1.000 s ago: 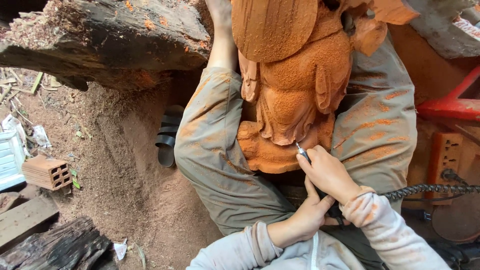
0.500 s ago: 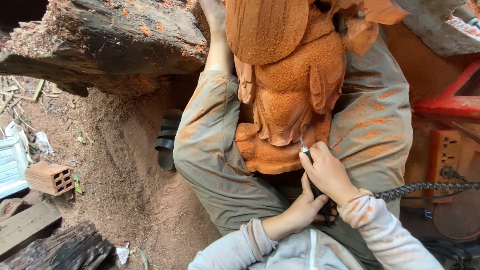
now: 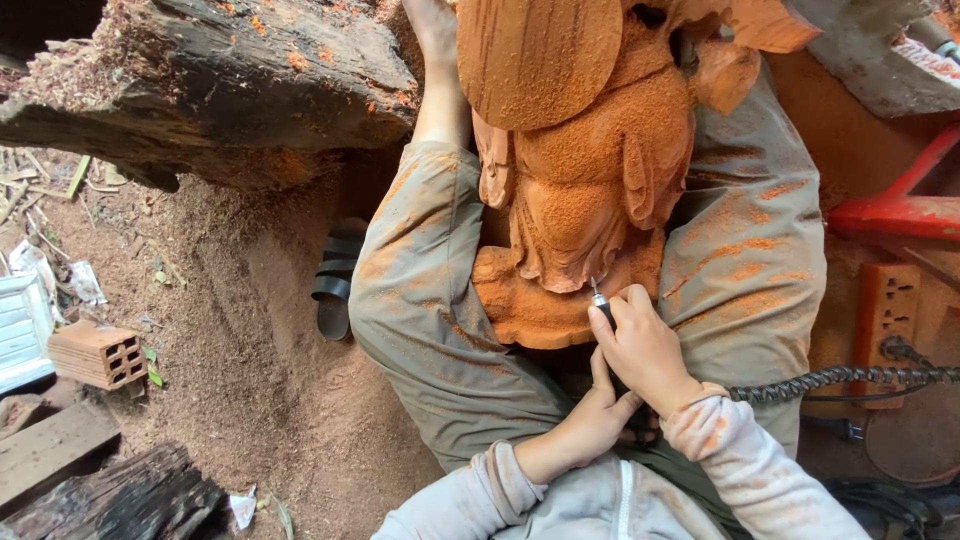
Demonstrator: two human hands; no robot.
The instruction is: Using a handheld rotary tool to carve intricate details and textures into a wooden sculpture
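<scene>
An orange wooden figure carving (image 3: 590,170), covered in sawdust, rests between my legs in dusty olive trousers (image 3: 430,310). My right hand (image 3: 645,345) grips a rotary carving tool (image 3: 600,300) like a pen, its tip touching the lower edge of the carving. A twisted flexible shaft (image 3: 840,378) runs from that hand to the right. My left hand (image 3: 590,415) sits just below, its fingers curled up against the right hand and bracing it; whether it also touches the tool is hidden.
A big rough log (image 3: 210,90) lies at the upper left. Black sandals (image 3: 335,275) sit on reddish sawdust ground. A brick (image 3: 95,355) and wood planks (image 3: 50,455) lie at left. A red frame (image 3: 890,210) and an orange power strip (image 3: 885,305) are at right.
The view has shifted slightly. My right hand with the tool has moved a little along the carving's lower edge; the left hand stays against it.
</scene>
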